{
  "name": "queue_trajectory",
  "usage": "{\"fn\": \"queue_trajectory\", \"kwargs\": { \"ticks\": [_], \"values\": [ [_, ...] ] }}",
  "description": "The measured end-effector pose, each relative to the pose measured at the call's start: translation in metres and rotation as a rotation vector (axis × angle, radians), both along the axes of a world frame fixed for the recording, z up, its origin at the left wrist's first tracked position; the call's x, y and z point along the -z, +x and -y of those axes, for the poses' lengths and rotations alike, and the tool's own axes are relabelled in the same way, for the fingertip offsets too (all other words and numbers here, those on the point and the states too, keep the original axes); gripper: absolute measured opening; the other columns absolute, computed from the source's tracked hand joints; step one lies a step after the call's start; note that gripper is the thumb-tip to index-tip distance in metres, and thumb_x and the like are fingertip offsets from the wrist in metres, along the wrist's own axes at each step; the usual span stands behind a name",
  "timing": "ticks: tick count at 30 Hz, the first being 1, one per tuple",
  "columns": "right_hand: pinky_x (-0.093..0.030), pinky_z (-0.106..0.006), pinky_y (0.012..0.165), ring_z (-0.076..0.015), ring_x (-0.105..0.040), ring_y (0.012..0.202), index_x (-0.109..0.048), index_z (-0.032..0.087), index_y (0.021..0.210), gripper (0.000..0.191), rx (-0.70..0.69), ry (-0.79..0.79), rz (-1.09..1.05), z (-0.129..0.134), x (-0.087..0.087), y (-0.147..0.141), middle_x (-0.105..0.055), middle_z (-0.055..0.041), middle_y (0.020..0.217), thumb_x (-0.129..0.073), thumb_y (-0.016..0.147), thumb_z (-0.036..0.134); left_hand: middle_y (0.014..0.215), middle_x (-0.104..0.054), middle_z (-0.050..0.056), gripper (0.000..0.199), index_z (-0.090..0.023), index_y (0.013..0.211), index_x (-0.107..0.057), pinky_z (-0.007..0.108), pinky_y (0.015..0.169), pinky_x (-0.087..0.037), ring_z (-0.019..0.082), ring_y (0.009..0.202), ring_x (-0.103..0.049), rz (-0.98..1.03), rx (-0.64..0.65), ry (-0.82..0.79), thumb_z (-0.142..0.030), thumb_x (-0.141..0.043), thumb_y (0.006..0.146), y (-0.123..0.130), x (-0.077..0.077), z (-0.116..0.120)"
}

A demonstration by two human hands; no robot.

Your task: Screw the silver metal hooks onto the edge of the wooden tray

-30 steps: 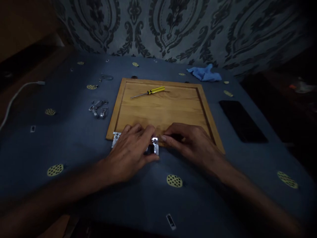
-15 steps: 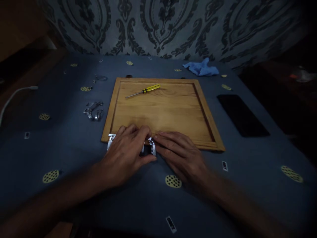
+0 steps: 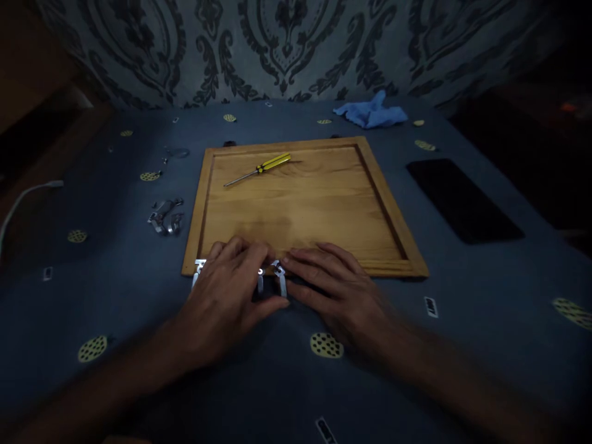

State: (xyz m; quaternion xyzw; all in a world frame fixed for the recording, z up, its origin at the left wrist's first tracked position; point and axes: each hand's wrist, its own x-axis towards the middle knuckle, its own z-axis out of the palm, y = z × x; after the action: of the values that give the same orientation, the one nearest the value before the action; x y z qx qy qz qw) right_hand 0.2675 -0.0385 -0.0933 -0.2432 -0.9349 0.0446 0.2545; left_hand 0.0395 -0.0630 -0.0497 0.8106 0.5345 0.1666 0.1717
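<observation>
My left hand (image 3: 229,293) is curled over shiny metal fittings (image 3: 282,279) at the near edge of a framed wooden panel (image 3: 296,213). Bright metal shows left of its knuckles and between its index finger and thumb; the rest is hidden beneath the hand. The exact kind of fitting is hard to tell. My right hand (image 3: 340,287) lies with its fingers stretched over the panel's front rail, fingertips close against the rightmost metal piece. On the panel, toward the back, rests a screwdriver (image 3: 259,169) with a yellow and black handle.
Small loose metal parts (image 3: 165,217) lie left of the panel, with a thin curved piece (image 3: 178,152) behind them. A black phone-like slab (image 3: 464,200) is on the right. A crumpled blue cloth (image 3: 370,112) lies at the back. A white cable (image 3: 28,196) runs along the left.
The view has shifted slightly. My right hand's fingers are a little more spread. My left hand stays over the metal fittings, its thumb slightly lower, with more of the metal showing.
</observation>
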Motion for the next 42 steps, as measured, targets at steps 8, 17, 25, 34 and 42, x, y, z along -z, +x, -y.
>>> {"fn": "queue_trajectory", "kwargs": {
  "ticks": [8, 17, 25, 34, 42],
  "values": [
    [-0.046, -0.05, 0.114, -0.0224, -0.063, 0.124, -0.068, 0.021, 0.118, 0.032, 0.001, 0.007, -0.067, -0.002, -0.004, -0.005, -0.075, -0.0074, 0.124, -0.047, 0.097, 0.008, 0.103, -0.069, 0.002, 0.01, -0.024, 0.11, -0.063, 0.035, 0.088, -0.048, 0.02, 0.1, -0.062, 0.205, 0.061, -0.126, -0.026, -0.059, 0.101, -0.015, -0.015, -0.017],
    [-0.046, -0.051, 0.112, -0.0221, -0.061, 0.124, -0.07, 0.023, 0.116, 0.033, 0.012, 0.009, -0.082, -0.003, 0.002, -0.008, -0.075, -0.0068, 0.126, -0.049, 0.096, 0.009, 0.086, -0.069, -0.001, 0.008, -0.024, 0.092, -0.071, 0.034, 0.081, -0.047, 0.02, 0.087, -0.063, 0.011, 0.049, -0.067, -0.018, -0.075, 0.088, -0.005, -0.023, -0.032],
    [-0.044, -0.051, 0.112, -0.0237, -0.06, 0.125, -0.069, 0.022, 0.118, 0.031, 0.021, 0.035, -0.095, -0.002, 0.01, -0.007, -0.073, -0.0072, 0.131, -0.055, 0.092, 0.011, 0.082, -0.072, -0.001, 0.01, -0.024, 0.086, -0.072, 0.034, 0.08, -0.044, 0.022, 0.092, -0.063, -0.026, 0.092, -0.174, -0.014, -0.075, 0.085, 0.002, -0.026, -0.045],
    [-0.046, -0.053, 0.109, -0.0257, -0.06, 0.123, -0.069, 0.021, 0.116, 0.03, 0.005, 0.035, -0.103, -0.002, 0.01, -0.008, -0.071, -0.0093, 0.133, -0.053, 0.093, 0.01, 0.085, -0.072, 0.0, 0.008, -0.023, 0.087, -0.072, 0.034, 0.08, -0.046, 0.021, 0.091, -0.064, 0.029, 0.072, -0.132, -0.021, -0.066, 0.092, 0.0, -0.017, -0.047],
    [-0.047, -0.048, 0.108, -0.0238, -0.063, 0.119, -0.068, 0.021, 0.113, 0.029, 0.016, 0.076, -0.105, -0.003, 0.009, -0.009, -0.074, -0.0069, 0.129, -0.053, 0.093, 0.008, 0.085, -0.07, 0.001, 0.01, -0.021, 0.087, -0.069, 0.033, 0.078, -0.046, 0.02, 0.088, -0.063, 0.066, 0.056, -0.121, -0.021, -0.062, 0.094, 0.0, -0.015, -0.044]
  ]
}}
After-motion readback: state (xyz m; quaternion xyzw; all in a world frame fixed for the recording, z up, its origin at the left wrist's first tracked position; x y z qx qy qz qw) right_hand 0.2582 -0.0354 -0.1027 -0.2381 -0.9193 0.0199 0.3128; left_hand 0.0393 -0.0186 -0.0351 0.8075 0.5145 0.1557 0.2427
